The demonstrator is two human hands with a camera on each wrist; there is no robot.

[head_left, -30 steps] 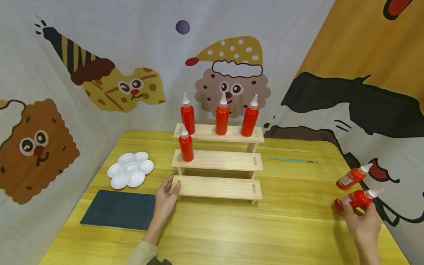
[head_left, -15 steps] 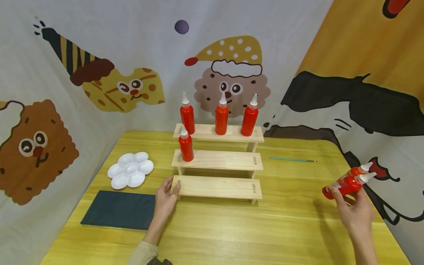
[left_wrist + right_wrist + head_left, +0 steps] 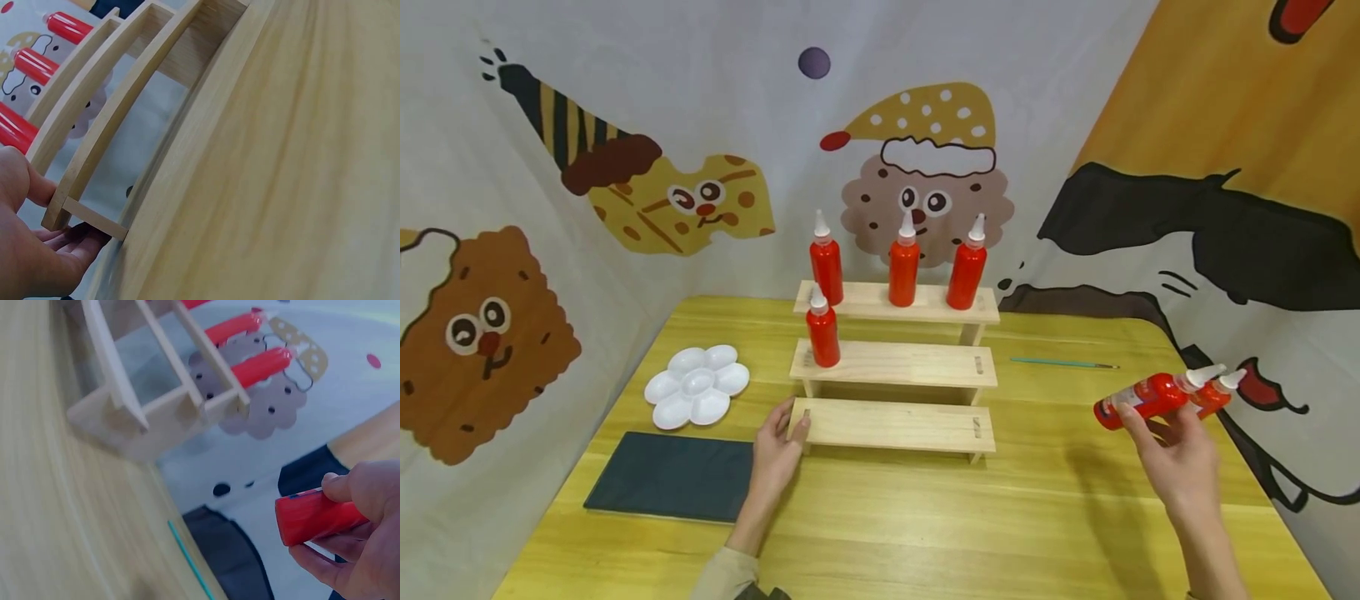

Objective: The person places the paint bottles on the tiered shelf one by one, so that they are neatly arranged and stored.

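A three-step wooden rack [image 3: 887,425] stands mid-table. My left hand [image 3: 778,446] grips the left end of its lowest step, thumb on top and fingers beneath, as the left wrist view [image 3: 31,231] also shows. Three red paint bottles with white nozzle caps, one of them the middle bottle [image 3: 903,271], stand on the top step. Another red bottle [image 3: 824,337] is upright at the left of the middle step. Off to the right, my right hand [image 3: 1183,458] holds a tilted red paint bottle [image 3: 1142,398] above the table, its base toward the rack [image 3: 306,519]. Behind it a second red bottle [image 3: 1213,398] is partly hidden.
A white flower-shaped palette [image 3: 696,385] and a dark flat board [image 3: 670,475] lie left of the rack. A thin teal paintbrush [image 3: 1063,363] lies to its right. A cartoon-printed cloth [image 3: 737,100] hangs behind the table.
My right hand has lifted the nearer bottle off the right side of the table and carried it up and leftward, past the other one. My left hand stays on the rack.
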